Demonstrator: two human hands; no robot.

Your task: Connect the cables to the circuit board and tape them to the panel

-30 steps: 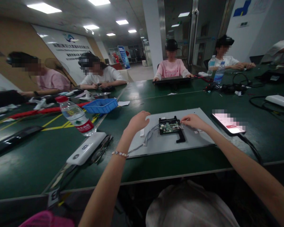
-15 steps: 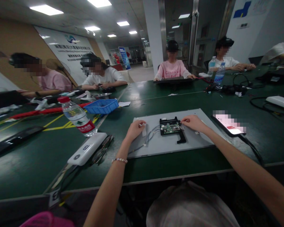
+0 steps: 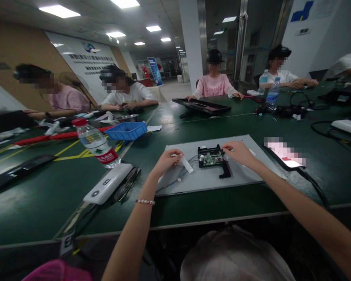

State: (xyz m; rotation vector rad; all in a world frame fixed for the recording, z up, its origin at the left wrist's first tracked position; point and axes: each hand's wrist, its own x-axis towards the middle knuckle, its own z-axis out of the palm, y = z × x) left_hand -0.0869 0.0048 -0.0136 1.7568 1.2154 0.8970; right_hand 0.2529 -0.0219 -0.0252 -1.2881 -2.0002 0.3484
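A grey flat panel (image 3: 236, 175) lies on the green table. On it sits a black plastic frame (image 3: 224, 171) around a green circuit board (image 3: 210, 159). Grey cables (image 3: 172, 182) run from the board toward the panel's left side. My left hand (image 3: 169, 159) is closed, pinching one end of a white flat strip (image 3: 187, 164) above the panel's left part. My right hand (image 3: 236, 152) is closed at the frame's upper right corner; whatever its fingertips pinch is too small to make out.
Left of the panel are a white power bank (image 3: 108, 183), glasses (image 3: 128, 184), a water bottle (image 3: 96, 144) and a blue tray (image 3: 127, 131). A lit phone (image 3: 285, 154) with a cable lies to the right. Across the table a person (image 3: 213, 84) handles a black panel (image 3: 203, 106).
The white strip in my left hand has swung out to the right and shows more fully. My right hand has barely moved. The person opposite has lowered and tilted the black panel leftward.
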